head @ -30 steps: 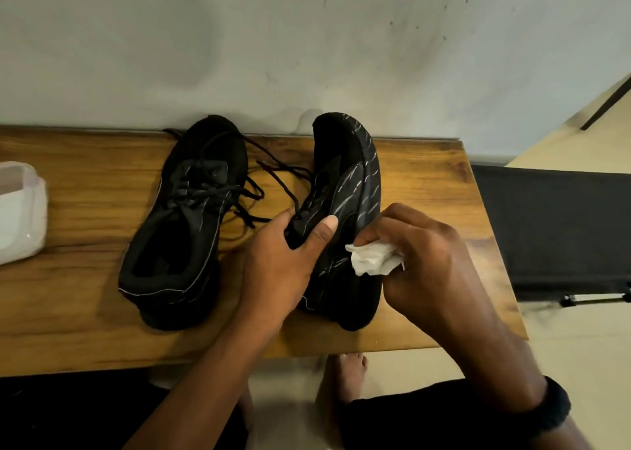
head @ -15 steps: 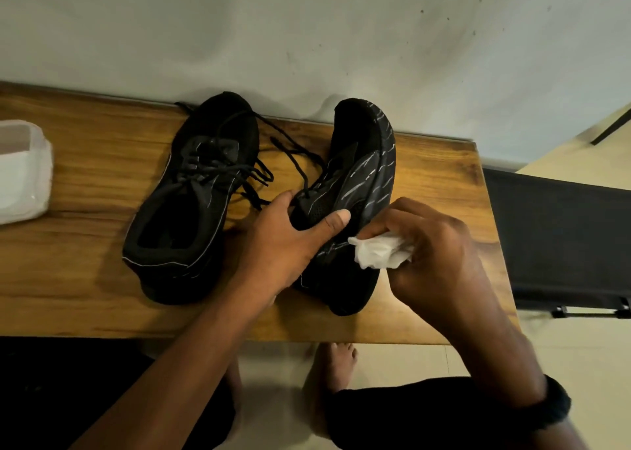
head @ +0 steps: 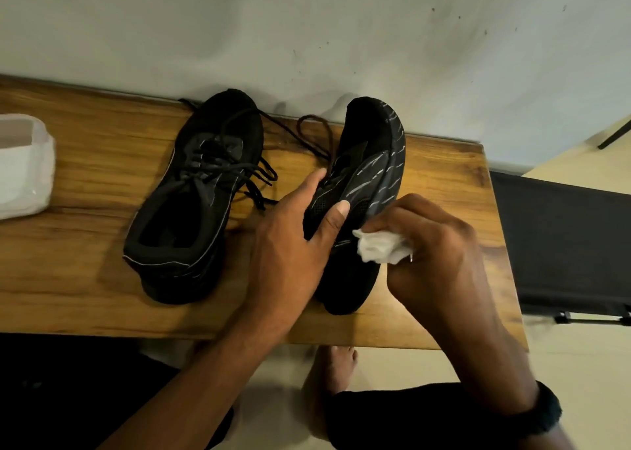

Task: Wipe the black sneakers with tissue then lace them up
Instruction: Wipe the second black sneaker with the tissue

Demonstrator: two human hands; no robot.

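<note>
Left hand (head: 290, 245) clamped round the tilted sneaker (head: 368, 163), thumb laid across its mesh side, forefinger up by the tongue. Right hand (head: 433, 255) pinched a wadded white tissue (head: 380, 250), pressed to that shoe's flank just beside the sole. Silver dashes streaked the sidewall; no lettering could be made out. The second sneaker (head: 201, 193) sat upright to the left on the bench (head: 85, 262), its laces (head: 252, 173) loose and trailing between the pair. A white plastic pack (head: 24, 166) lay at the far left edge, a black seat (head: 560, 245) off to the right, a bare foot (head: 336, 364) below the bench
</note>
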